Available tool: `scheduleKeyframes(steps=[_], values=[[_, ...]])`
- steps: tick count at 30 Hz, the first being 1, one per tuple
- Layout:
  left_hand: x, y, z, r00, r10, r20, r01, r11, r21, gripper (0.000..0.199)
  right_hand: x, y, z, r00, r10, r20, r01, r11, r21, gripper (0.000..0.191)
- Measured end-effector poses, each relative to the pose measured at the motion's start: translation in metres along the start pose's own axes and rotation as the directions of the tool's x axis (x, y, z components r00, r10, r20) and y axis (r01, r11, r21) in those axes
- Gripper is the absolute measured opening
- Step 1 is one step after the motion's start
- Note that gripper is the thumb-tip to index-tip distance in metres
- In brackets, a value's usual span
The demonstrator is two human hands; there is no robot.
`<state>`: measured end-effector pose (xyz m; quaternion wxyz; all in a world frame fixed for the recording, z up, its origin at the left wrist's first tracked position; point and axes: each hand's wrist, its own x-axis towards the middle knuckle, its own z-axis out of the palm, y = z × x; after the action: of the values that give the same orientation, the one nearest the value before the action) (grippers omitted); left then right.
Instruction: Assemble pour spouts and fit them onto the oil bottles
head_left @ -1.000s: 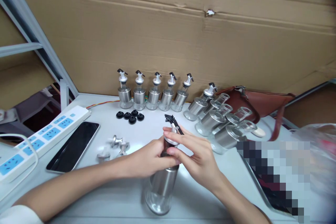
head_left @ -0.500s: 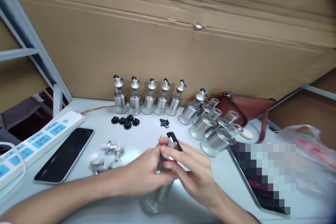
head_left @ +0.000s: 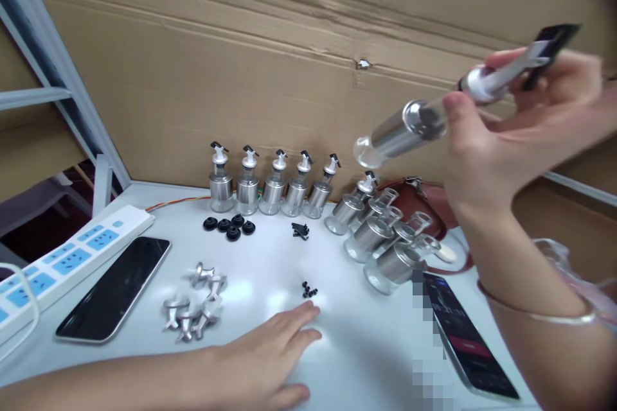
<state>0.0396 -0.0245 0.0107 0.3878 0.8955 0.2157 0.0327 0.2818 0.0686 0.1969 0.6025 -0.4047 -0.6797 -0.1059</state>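
My right hand (head_left: pixel 506 128) is closed around the neck of a glass oil bottle (head_left: pixel 400 131) with a steel sleeve and a flip-top pourer. It holds the bottle tilted in the air at the upper right, its base pointing left. My left hand (head_left: pixel 274 347) lies low over the table with fingers spread and nothing in them. Just beyond its fingertips are several small black parts (head_left: pixel 309 290). Silvery pourer tops (head_left: pixel 193 308) lie left of that hand. Farther back sit round black stoppers (head_left: pixel 230 227) and a small pile of black levers (head_left: pixel 300 230).
Several bottles with pourers (head_left: pixel 272 189) stand along the cardboard wall (head_left: pixel 289 77). Open-necked bottles (head_left: pixel 398 263) stand at the right, before a brown bag (head_left: pixel 419 209). A power strip (head_left: pixel 72 263) and a phone (head_left: pixel 116 289) lie left; another phone (head_left: pixel 470 334) lies right.
My right hand has lifted the bottle from the table up to the right and tilted it. My left hand has let go of it and dropped lower, uncovering the small black parts.
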Motion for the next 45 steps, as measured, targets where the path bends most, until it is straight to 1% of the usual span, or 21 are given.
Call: scheduleKeyframes(steps=[1, 3, 6, 8, 11, 15, 17, 20, 22, 25, 29, 31, 33, 35, 36, 39, 41, 42, 43, 44, 45], values=[[-0.003, -0.001, 0.001, 0.999, 0.029, 0.03, -0.03, 0.999, 0.027, 0.061, 0.01, 0.009, 0.004, 0.982, -0.085, -0.172, 0.069, 0.993, -0.094, 0.046], [-0.009, -0.005, 0.003, 0.994, 0.09, 0.054, -0.093, 0.994, 0.058, 0.058, 0.023, 0.03, 0.014, 0.973, -0.135, -0.186, 0.093, 0.971, -0.223, 0.045], [-0.014, -0.012, 0.007, 0.993, 0.118, 0.026, -0.119, 0.989, 0.088, 0.058, 0.032, 0.061, 0.031, 0.997, -0.023, -0.068, 0.004, 0.965, -0.263, 0.045], [-0.015, -0.015, 0.007, 0.993, 0.12, 0.018, -0.121, 0.986, 0.112, 0.058, 0.032, 0.076, 0.042, 0.996, 0.084, 0.003, -0.079, 0.948, -0.309, 0.047], [-0.013, -0.016, 0.007, 0.991, 0.131, 0.023, -0.133, 0.979, 0.153, 0.056, 0.027, 0.089, 0.052, 0.965, 0.233, 0.118, -0.159, 0.882, -0.444, 0.052], [-0.012, -0.019, 0.011, 0.987, 0.158, -0.008, -0.155, 0.973, 0.173, 0.054, 0.023, 0.102, 0.059, 0.917, 0.339, 0.208, -0.169, 0.805, -0.568, 0.055], [-0.012, -0.021, 0.013, 0.985, 0.173, -0.02, -0.166, 0.969, 0.181, 0.055, 0.023, 0.111, 0.063, 0.878, 0.386, 0.283, -0.151, 0.784, -0.602, 0.053], [-0.012, -0.023, 0.015, 0.984, 0.177, -0.019, -0.17, 0.965, 0.199, 0.056, 0.023, 0.126, 0.071, 0.799, 0.432, 0.418, -0.092, 0.776, -0.624, 0.035], [-0.012, -0.023, 0.015, 0.984, 0.178, -0.012, -0.171, 0.963, 0.207, 0.056, 0.022, 0.134, 0.077, 0.748, 0.466, 0.473, -0.061, 0.758, -0.65, 0.03], [-0.013, -0.024, 0.017, 0.98, 0.196, -0.034, -0.185, 0.96, 0.208, 0.055, 0.016, 0.142, 0.083, 0.669, 0.54, 0.511, -0.032, 0.707, -0.706, 0.03], [-0.012, -0.029, 0.025, 0.975, 0.205, -0.081, -0.185, 0.96, 0.209, 0.055, 0.007, 0.138, 0.086, 0.565, 0.625, 0.538, 0.024, 0.64, -0.768, 0.031], [-0.012, -0.031, 0.028, 0.975, 0.206, -0.084, -0.185, 0.96, 0.21, 0.056, 0.006, 0.13, 0.088, 0.534, 0.658, 0.531, 0.048, 0.603, -0.796, 0.029], [-0.012, -0.032, 0.029, 0.974, 0.208, -0.085, -0.187, 0.961, 0.206, 0.056, 0.008, 0.12, 0.089, 0.518, 0.685, 0.512, 0.061, 0.568, -0.821, 0.027], [-0.011, -0.031, 0.028, 0.975, 0.206, -0.081, -0.187, 0.963, 0.196, 0.056, 0.013, 0.105, 0.088, 0.521, 0.698, 0.491, 0.065, 0.541, -0.839, 0.028], [-0.011, -0.031, 0.027, 0.976, 0.203, -0.078, -0.186, 0.964, 0.192, 0.056, 0.014, 0.097, 0.086, 0.532, 0.697, 0.48, 0.065, 0.532, -0.844, 0.031], [-0.011, -0.03, 0.024, 0.978, 0.201, -0.064, -0.184, 0.962, 0.202, 0.056, 0.007, 0.062, 0.076, 0.628, 0.618, 0.473, 0.073, 0.558, -0.827, 0.036], [-0.011, -0.029, 0.024, 0.978, 0.199, -0.058, -0.181, 0.958, 0.222, 0.055, -0.014, 0.036, 0.067, 0.695, 0.527, 0.49, 0.092, 0.61, -0.787, 0.035], [-0.01, -0.028, 0.023, 0.978, 0.202, -0.059, -0.183, 0.955, 0.233, 0.054, -0.03, 0.023, 0.064, 0.73, 0.463, 0.503, 0.106, 0.65, -0.752, 0.029], [-0.01, -0.028, 0.023, 0.976, 0.207, -0.063, -0.186, 0.951, 0.246, 0.053, -0.05, 0.01, 0.062, 0.765, 0.342, 0.545, 0.137, 0.741, -0.657, 0.021], [-0.01, -0.027, 0.023, 0.974, 0.214, -0.069, -0.19, 0.947, 0.259, 0.053, -0.071, -0.001, 0.061, 0.764, 0.254, 0.593, 0.149, 0.825, -0.545, 0.015], [-0.009, -0.026, 0.022, 0.972, 0.223, -0.074, -0.195, 0.942, 0.274, 0.052, -0.094, -0.011, 0.062, 0.731, 0.182, 0.657, 0.15, 0.897, -0.416, 0.012]])
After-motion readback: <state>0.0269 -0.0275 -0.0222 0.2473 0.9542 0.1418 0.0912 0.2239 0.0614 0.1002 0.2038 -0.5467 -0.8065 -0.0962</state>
